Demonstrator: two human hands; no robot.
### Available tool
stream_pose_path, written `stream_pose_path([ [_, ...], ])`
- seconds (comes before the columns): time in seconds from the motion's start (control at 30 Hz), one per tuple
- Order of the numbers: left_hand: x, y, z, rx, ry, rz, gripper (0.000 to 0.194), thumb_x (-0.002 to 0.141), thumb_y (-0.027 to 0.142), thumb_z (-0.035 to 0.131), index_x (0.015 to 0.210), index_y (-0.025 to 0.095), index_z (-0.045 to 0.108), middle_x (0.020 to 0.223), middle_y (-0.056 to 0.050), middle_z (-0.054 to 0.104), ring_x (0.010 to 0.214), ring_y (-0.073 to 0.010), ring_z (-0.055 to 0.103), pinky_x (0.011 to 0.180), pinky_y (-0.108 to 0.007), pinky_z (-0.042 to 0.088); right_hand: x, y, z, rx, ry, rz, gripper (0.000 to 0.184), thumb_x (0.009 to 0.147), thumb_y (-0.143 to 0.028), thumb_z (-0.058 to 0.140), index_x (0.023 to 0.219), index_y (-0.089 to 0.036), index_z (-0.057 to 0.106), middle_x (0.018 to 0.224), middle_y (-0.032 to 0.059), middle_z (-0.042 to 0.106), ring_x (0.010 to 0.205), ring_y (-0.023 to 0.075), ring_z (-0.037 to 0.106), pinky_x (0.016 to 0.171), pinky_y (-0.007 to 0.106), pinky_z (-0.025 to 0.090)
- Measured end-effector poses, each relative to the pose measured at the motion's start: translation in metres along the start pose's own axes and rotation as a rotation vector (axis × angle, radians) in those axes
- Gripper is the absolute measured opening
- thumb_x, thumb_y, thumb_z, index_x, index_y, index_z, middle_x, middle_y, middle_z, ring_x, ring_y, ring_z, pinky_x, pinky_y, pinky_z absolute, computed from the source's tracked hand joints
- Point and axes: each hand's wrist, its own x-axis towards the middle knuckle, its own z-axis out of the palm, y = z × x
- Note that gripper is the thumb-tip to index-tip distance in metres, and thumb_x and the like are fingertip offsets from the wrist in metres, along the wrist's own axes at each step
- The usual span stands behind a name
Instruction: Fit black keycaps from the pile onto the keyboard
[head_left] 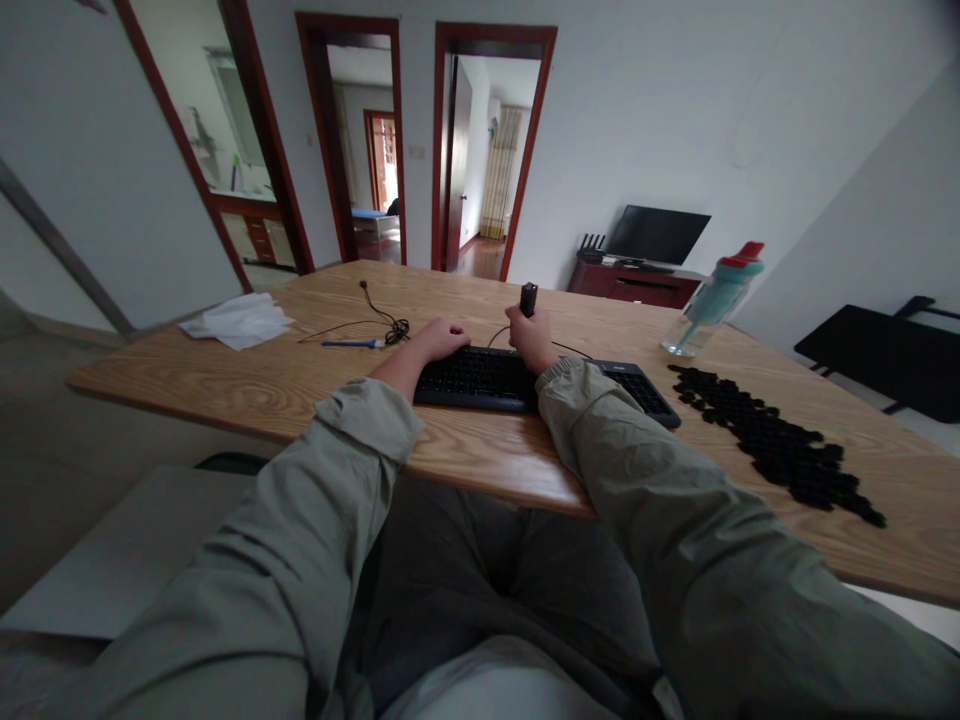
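A black keyboard [480,378] lies on the wooden table in front of me. At its upper left edge, my left hand [441,340] is closed with its fingers curled on the keyboard's rim. My right hand [532,338] makes a fist over the middle of the keyboard, wrapped round an upright black cylindrical handle [529,298]. The handle's lower end is hidden by the hand and sleeve, so its kind is unclear. To the right, a long heap of small black pieces [772,435], which look like keycaps, spreads across the table.
A clear bottle with a red lid [709,300] stands behind the heap. On the left lie white tissues [240,320], a blue stick-like tool [352,344] and a coiled black cable [395,330]. The wooden table's [360,395] near edge runs just before my body.
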Motion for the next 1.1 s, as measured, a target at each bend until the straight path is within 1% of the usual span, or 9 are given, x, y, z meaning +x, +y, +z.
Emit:
stream_pose_path([
  [0.23, 0.005, -0.006, 0.001, 0.051, -0.023, 0.024, 0.027, 0.075, 0.034, 0.054, 0.072, 0.013, 0.069, 0.067, -0.004, 0.061, 0.064, -0.0176, 0.050, 0.061, -0.030, 0.036, -0.004, -0.026, 0.017, -0.124, -0.129, -0.060, 0.027, 0.077, -0.027, 0.056, 0.057, -0.020, 0.038, 0.052, -0.0031, 0.036, 0.048, 0.0079, 0.034, 0.044, 0.024, 0.023],
  [0.37, 0.005, -0.006, 0.000, 0.056, -0.031, 0.039, 0.028, 0.075, 0.035, 0.054, 0.078, 0.013, 0.072, 0.072, -0.005, 0.064, 0.070, -0.0186, 0.054, 0.064, -0.029, 0.038, 0.010, -0.043, -0.022, 0.039, -0.036, -0.002, 0.022, 0.081, -0.030, 0.053, 0.064, -0.020, 0.042, 0.055, -0.0035, 0.039, 0.046, 0.0087, 0.036, 0.045, 0.025, 0.033],
  [0.47, 0.004, -0.004, -0.001, 0.061, -0.037, 0.042, 0.030, 0.076, 0.036, 0.054, 0.080, 0.013, 0.073, 0.075, -0.005, 0.066, 0.073, -0.0192, 0.056, 0.065, -0.029, 0.039, 0.015, -0.051, -0.061, -0.126, -0.024, -0.056, 0.017, 0.081, -0.031, 0.054, 0.070, -0.018, 0.051, 0.056, -0.0026, 0.043, 0.047, 0.0095, 0.038, 0.047, 0.025, 0.034],
  [0.57, 0.003, -0.003, -0.002, 0.050, -0.044, 0.057, 0.031, 0.077, 0.038, 0.055, 0.080, 0.013, 0.073, 0.078, -0.006, 0.068, 0.074, -0.0189, 0.057, 0.068, -0.029, 0.041, 0.007, -0.051, -0.079, -0.490, -0.252, -0.200, 0.016, 0.079, -0.031, 0.062, 0.081, -0.015, 0.063, 0.063, 0.0007, 0.054, 0.056, 0.0114, 0.046, 0.056, 0.025, 0.038],
  [0.67, 0.003, -0.005, -0.002, 0.041, -0.032, 0.061, 0.033, 0.077, 0.040, 0.054, 0.082, 0.013, 0.073, 0.080, -0.006, 0.069, 0.076, -0.0195, 0.058, 0.070, -0.029, 0.042, -0.012, -0.043, -0.071, -0.759, -0.592, -0.291, 0.019, 0.079, -0.029, 0.066, 0.093, -0.018, 0.071, 0.077, 0.0034, 0.066, 0.067, 0.0138, 0.053, 0.067, 0.026, 0.041],
  [0.73, 0.004, -0.006, -0.001, 0.050, -0.022, 0.052, 0.035, 0.077, 0.041, 0.054, 0.083, 0.013, 0.073, 0.081, -0.007, 0.069, 0.077, -0.0201, 0.059, 0.070, -0.030, 0.042, -0.024, -0.037, -0.061, -0.853, -0.689, -0.334, 0.013, 0.080, -0.027, 0.066, 0.088, -0.020, 0.073, 0.083, 0.0053, 0.068, 0.072, 0.0151, 0.055, 0.071, 0.027, 0.041],
  [0.83, 0.003, -0.005, -0.002, 0.060, -0.029, 0.039, 0.037, 0.077, 0.043, 0.053, 0.084, 0.012, 0.073, 0.082, -0.007, 0.069, 0.078, -0.0203, 0.059, 0.071, -0.029, 0.042, -0.035, -0.035, -0.051, -0.901, -0.687, -0.415, 0.008, 0.080, -0.021, 0.065, 0.082, -0.020, 0.072, 0.092, 0.0079, 0.067, 0.077, 0.0158, 0.057, 0.076, 0.027, 0.042],
  [0.93, 0.002, -0.003, -0.004, 0.057, -0.040, 0.037, 0.038, 0.077, 0.044, 0.053, 0.086, 0.013, 0.073, 0.084, -0.007, 0.070, 0.080, -0.0206, 0.059, 0.072, -0.029, 0.042, -0.036, -0.043, -0.058, -0.905, -0.677, -0.474, 0.017, 0.080, -0.019, 0.065, 0.095, -0.020, 0.073, 0.101, 0.0084, 0.068, 0.082, 0.0159, 0.058, 0.075, 0.026, 0.041],
  [1.1, 0.003, -0.003, -0.005, 0.055, -0.041, 0.032, 0.039, 0.075, 0.044, 0.054, 0.086, 0.012, 0.074, 0.083, -0.007, 0.069, 0.079, -0.0218, 0.060, 0.071, -0.030, 0.043, -0.006, -0.056, -0.124, -1.069, -0.539, -0.272, 0.003, 0.076, -0.017, 0.071, 0.078, -0.016, 0.073, 0.069, 0.0038, 0.064, 0.055, 0.0098, 0.046, 0.057, 0.025, 0.031],
])
